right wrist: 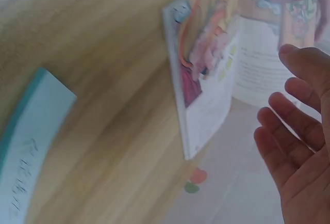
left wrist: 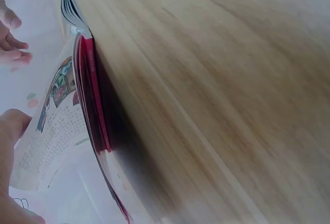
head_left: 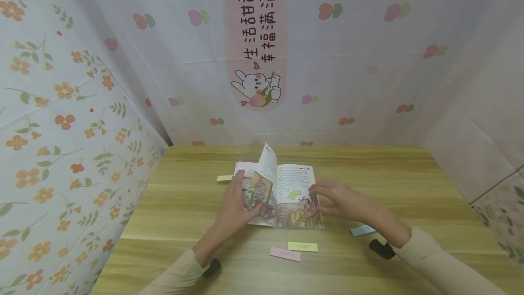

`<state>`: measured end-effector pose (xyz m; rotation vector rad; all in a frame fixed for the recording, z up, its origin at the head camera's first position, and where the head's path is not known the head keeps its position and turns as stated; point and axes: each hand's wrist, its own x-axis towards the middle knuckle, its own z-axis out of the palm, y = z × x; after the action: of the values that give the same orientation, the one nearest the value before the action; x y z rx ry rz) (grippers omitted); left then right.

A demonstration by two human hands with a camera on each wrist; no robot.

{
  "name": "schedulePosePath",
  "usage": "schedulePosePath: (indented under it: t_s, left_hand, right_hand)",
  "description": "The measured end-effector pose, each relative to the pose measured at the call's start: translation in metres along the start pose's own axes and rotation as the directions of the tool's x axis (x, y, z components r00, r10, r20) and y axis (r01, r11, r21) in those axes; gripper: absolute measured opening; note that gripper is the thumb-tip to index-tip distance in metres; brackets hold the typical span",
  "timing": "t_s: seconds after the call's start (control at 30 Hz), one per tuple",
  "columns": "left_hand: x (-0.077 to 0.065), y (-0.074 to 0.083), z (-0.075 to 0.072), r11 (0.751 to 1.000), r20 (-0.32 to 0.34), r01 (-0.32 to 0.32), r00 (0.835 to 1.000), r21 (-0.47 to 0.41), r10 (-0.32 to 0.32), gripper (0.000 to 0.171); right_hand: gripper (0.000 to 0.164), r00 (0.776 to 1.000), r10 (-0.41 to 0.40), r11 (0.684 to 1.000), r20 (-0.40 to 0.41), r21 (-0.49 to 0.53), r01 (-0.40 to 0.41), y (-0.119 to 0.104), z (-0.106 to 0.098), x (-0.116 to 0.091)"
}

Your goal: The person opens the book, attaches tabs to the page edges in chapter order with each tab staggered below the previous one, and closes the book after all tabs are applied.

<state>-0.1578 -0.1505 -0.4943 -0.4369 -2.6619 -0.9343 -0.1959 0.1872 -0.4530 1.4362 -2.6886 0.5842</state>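
Observation:
An open picture book (head_left: 294, 181) lies on the table, with printed text and coloured drawings. One page (head_left: 267, 163) stands partly raised near the spine. My left hand (head_left: 235, 204) grips the book's left side, its thumb over the illustrated page. In the left wrist view, that hand's fingers (left wrist: 13, 126) lie by the curved page (left wrist: 51, 152). By the right page's edge, my right hand (head_left: 340, 199) has loosely bent fingers. The right wrist view shows this hand (right wrist: 304, 131) holding nothing, its palm facing the book (right wrist: 211, 64).
A yellow paper slip (head_left: 303, 246) and a pink slip (head_left: 285, 253) with handwriting lie in front of the book. A blue slip (head_left: 362, 230) lies near the right forearm. Another yellow tab (head_left: 224, 178) sticks out at the book's left edge. A patterned curtain (head_left: 360, 72) hangs behind the table.

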Motion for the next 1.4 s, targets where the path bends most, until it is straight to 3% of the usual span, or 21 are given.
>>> schedulePosePath:
  t_s: [0.17, 0.27, 0.43, 0.63, 0.83, 0.97, 1.17, 1.3, 1.4]
  left_hand:
    - [-0.002, -0.004, -0.002, 0.995, -0.002, 0.001, 1.0, 0.097, -0.001, 0.112]
    - [-0.004, -0.008, -0.003, 0.991, 0.002, -0.004, 1.0, 0.137, 0.003, 0.113]
    - [-0.008, -0.013, -0.003, 0.98, 0.025, -0.012, 1.0, 0.198, 0.007, 0.113]
    - [-0.009, -0.018, 0.0, 0.953, 0.114, -0.088, 0.992, 0.291, 0.057, 0.109]
    - [-0.009, -0.019, 0.002, 0.942, 0.266, -0.171, 0.96, 0.288, 0.093, 0.087]
    - [-0.01, -0.017, 0.001, 0.943, 0.361, -0.206, 0.927, 0.262, 0.103, 0.067]
    - [-0.014, -0.015, -0.003, 0.954, 0.479, -0.2, 0.875, 0.225, 0.071, 0.054]
    - [-0.017, -0.016, -0.004, 0.96, 0.509, -0.172, 0.86, 0.22, 0.037, 0.054]
    - [-0.018, -0.017, -0.003, 0.965, 0.508, -0.16, 0.861, 0.206, 0.034, 0.053]
  right_hand:
    - [0.037, 0.994, 0.031, 0.998, 0.102, 0.043, -0.036, -0.002, 0.014, -0.002]
    - [0.038, 0.993, -0.009, 0.997, 0.12, 0.078, -0.001, -0.004, 0.022, -0.004]
    - [0.044, 0.988, -0.033, 0.998, 0.154, 0.051, 0.025, -0.004, 0.035, -0.008]
    - [0.051, 0.981, 0.018, 1.0, 0.193, -0.003, -0.017, -0.002, 0.044, -0.01]
    - [0.043, 0.987, -0.01, 1.0, 0.158, -0.017, 0.013, 0.001, 0.046, -0.009]
    - [0.041, 0.99, -0.039, 0.999, 0.138, -0.02, 0.042, 0.002, 0.047, -0.008]
    - [0.042, 0.989, -0.053, 0.998, 0.139, -0.024, 0.057, 0.004, 0.048, -0.008]
    - [0.045, 0.989, -0.046, 0.998, 0.143, -0.031, 0.051, 0.005, 0.048, -0.008]
    - [0.044, 0.988, -0.037, 0.998, 0.149, -0.039, 0.043, 0.006, 0.049, -0.01]
